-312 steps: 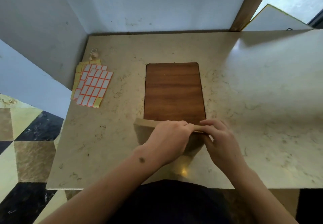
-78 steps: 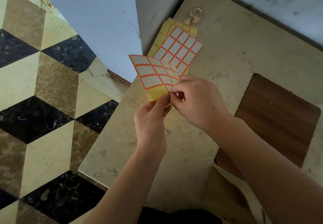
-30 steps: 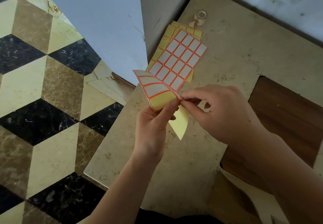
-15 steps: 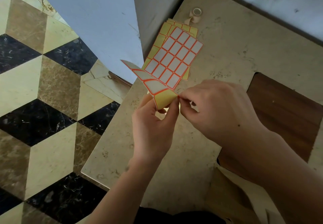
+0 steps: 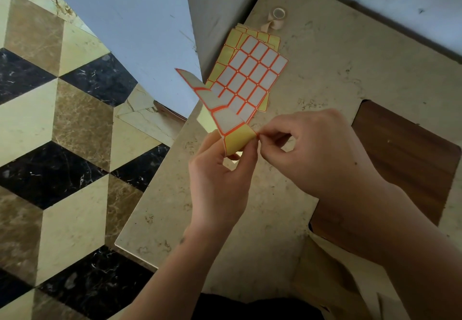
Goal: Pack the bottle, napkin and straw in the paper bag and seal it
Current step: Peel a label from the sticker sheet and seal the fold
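Observation:
My left hand [image 5: 220, 177] holds a sticker sheet [image 5: 220, 114] with orange-bordered white labels, bent over so its yellow backing shows at the lower corner. My right hand [image 5: 312, 152] pinches that corner with thumb and forefinger, right beside my left forefinger tip. The brown paper bag [image 5: 332, 279] lies at the table's near edge, partly under my right forearm. Bottle, napkin and straw are not visible.
A stack of sticker sheets [image 5: 252, 77] lies on the marble table [image 5: 337, 65] near the left wall. A small tape roll [image 5: 277, 16] sits beyond it. A dark wooden inlay [image 5: 405, 154] is on the right. The patterned floor [image 5: 62, 144] lies to the left.
The held sheet has been folded further onto itself and turned more edge-on. My right fingers keep working at its lower corner. The hands have barely moved.

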